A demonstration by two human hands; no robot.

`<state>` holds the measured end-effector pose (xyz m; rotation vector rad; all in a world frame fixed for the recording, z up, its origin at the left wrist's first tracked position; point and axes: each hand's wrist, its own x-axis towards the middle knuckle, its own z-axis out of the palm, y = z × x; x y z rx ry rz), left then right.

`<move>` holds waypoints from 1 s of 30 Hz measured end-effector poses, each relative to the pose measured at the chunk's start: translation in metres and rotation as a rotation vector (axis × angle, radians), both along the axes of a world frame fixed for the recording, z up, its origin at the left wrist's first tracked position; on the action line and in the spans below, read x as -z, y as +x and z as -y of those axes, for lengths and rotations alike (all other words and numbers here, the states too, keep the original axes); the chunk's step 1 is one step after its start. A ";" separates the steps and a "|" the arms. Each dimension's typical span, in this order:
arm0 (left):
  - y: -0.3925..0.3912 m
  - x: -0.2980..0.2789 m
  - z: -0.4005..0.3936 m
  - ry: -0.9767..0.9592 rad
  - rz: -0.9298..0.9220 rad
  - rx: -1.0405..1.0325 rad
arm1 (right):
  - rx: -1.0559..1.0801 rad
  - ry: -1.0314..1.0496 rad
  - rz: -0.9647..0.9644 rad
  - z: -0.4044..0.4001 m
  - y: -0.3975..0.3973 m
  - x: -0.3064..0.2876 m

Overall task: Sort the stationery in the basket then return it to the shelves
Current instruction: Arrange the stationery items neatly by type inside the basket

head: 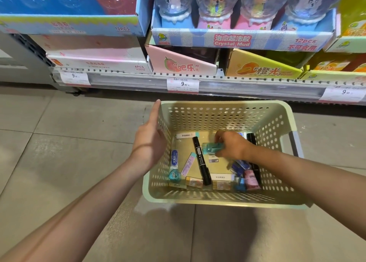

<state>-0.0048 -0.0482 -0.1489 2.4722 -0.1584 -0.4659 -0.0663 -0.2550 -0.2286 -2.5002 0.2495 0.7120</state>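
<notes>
Forearms reach in from below toward a pale green basket [221, 196] on the floor tiles, just in front of the bottom shelf [178, 81]. Left hand [150, 137] lies flat against the basket's left wall, fingers straight and together. Right hand [230, 145] is inside near the middle, fingers curled round a small teal tape dispenser [213, 148]. Black marker [202, 160], erasers and small boxes lie scattered along the near wall. Sorting is under way, it seems; next, lift the dispenser clear and group it with its like.
</notes>
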 end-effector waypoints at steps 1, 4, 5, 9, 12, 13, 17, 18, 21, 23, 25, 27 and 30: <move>0.000 0.001 0.000 -0.012 -0.002 0.000 | 0.052 0.035 0.042 -0.001 0.001 0.001; 0.000 0.004 -0.002 -0.037 -0.004 -0.002 | 0.125 0.049 0.179 -0.008 0.002 0.002; 0.001 0.005 -0.003 -0.044 -0.003 -0.005 | 0.121 0.034 0.218 -0.010 0.002 0.002; 0.002 0.008 -0.003 -0.069 0.018 0.004 | -0.035 -0.120 0.312 -0.017 -0.004 0.007; 0.001 0.009 -0.004 -0.081 0.019 0.015 | -0.086 -0.207 0.370 -0.018 -0.004 0.009; 0.001 0.008 -0.004 -0.084 0.017 0.014 | -0.122 -0.233 0.401 -0.018 -0.003 0.010; 0.001 0.008 -0.005 -0.082 0.014 0.014 | -0.275 -0.313 0.418 -0.018 0.002 0.013; 0.001 0.008 -0.005 -0.086 0.012 0.016 | -0.306 -0.335 0.395 -0.017 0.003 0.014; 0.001 0.011 -0.006 -0.118 0.016 0.014 | -0.352 -0.413 0.404 -0.014 0.005 0.019; 0.001 0.012 -0.006 -0.122 0.026 0.016 | -0.394 -0.445 0.450 -0.012 0.005 0.021; 0.001 0.012 -0.006 -0.127 0.029 0.020 | -0.419 -0.472 0.466 -0.011 0.005 0.021; 0.001 0.011 -0.006 -0.129 0.020 0.014 | -0.426 -0.477 0.475 -0.010 0.005 0.022; 0.000 0.008 -0.005 -0.114 0.017 0.008 | -0.384 -0.445 0.491 -0.010 0.006 0.021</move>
